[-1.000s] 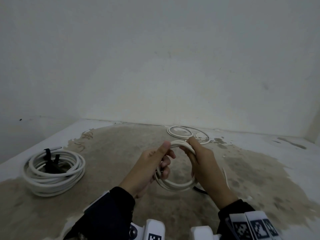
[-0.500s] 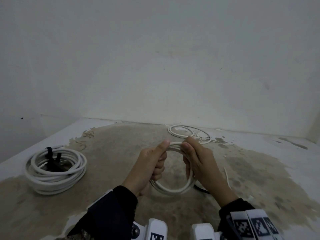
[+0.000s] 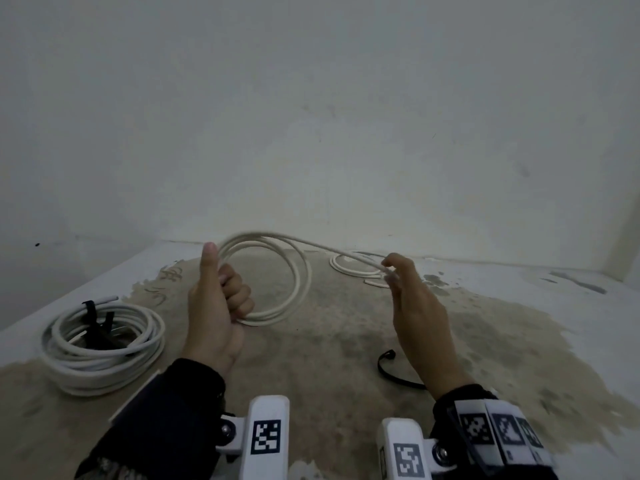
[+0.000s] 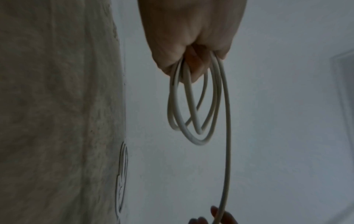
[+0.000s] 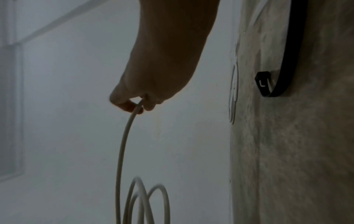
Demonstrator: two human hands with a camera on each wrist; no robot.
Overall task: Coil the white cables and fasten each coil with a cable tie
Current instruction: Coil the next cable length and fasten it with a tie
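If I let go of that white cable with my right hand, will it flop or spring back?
Probably springs a little: the white cable holds round loops in the left hand. The stretch to the right hand arcs rather than sagging, so it seems fairly stiff and likely light.

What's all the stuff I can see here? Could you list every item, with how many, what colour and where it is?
cable being coiled: one, white, held up in loops between both hands
tied bundle of cable: one, white, on the floor at the left, with a black tie round it
flat cable loops: one small pile, white, on the floor near the far wall
loose cable tie: one, black, on the floor beside the right wrist
floor: one, pale with a brown stained patch
wall: white, behind everything
left hand: grip closed round the loops
right hand: pinching the free strand
sleeves: two, dark
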